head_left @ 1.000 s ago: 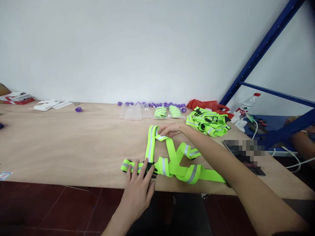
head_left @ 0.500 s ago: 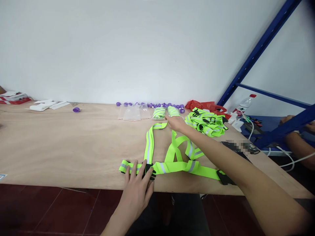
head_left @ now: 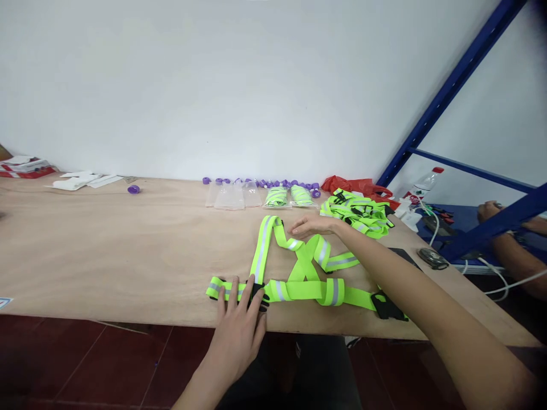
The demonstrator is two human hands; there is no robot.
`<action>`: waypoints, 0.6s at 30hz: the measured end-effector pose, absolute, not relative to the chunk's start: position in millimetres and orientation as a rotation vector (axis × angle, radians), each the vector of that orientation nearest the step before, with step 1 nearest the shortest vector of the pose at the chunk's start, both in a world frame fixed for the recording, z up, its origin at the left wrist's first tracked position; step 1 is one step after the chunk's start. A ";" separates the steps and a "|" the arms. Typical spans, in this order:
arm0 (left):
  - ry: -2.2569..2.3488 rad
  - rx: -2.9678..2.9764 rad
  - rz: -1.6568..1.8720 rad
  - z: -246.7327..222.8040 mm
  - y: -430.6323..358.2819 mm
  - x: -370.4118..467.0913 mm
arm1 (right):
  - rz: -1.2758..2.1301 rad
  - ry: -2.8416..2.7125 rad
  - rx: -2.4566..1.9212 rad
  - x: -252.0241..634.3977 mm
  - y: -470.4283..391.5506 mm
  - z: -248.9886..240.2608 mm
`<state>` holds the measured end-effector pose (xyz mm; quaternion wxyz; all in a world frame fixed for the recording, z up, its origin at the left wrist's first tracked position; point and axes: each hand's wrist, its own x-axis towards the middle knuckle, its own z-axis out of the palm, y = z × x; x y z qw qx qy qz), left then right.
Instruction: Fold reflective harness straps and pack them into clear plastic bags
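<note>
A harness of flat fluorescent yellow-green webbing with a silver reflective stripe (head_left: 306,267) lies spread on the pale wooden bench (head_left: 128,256), its lowest strap running just inside the near edge. One strap rises toward eleven o'clock and folds over in a loop; others cross at the middle.

The left hand (head_left: 241,322) lies flat with fingers spread over a black plastic buckle (head_left: 258,287) at the harness's eight o'clock, its wrist beyond the bench edge. The right hand (head_left: 314,225) is open, palm down, fingers together beside the loop at twelve o'clock; whether it touches the webbing I cannot tell. Its forearm slants toward four o'clock, passing close to a second black plastic buckle (head_left: 384,306) near the edge.

Toward one o'clock, just past the right wrist, a tangled yellow-green webbing pile (head_left: 359,213) limits the room. At twelve, two clear plastic packets filled with striped webbing (head_left: 277,196) sit near the wall, with flat translucent bags (head_left: 229,196) next to them. At two o'clock a dark oval object (head_left: 432,258) lies near the bench's right edge. The widest stretch of wood opens toward nine o'clock.
</note>
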<state>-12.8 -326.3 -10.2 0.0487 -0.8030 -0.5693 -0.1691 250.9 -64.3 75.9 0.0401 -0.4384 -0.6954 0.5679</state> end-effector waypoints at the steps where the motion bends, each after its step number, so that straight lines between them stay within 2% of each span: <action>1: -1.738 -2.452 -0.512 -9.5 -326.4 -12.5 | 1.771 -2.120 -1.334 253.9 -65.8 77.8; 14: -1.710 -2.448 -0.466 -5.2 -327.1 -12.0 | 1.870 -2.222 -1.433 248.7 -74.9 71.4; 18: -1.680 -2.440 -0.481 -3.3 -327.1 -11.7 | 1.725 -2.282 -1.442 249.4 -75.3 72.6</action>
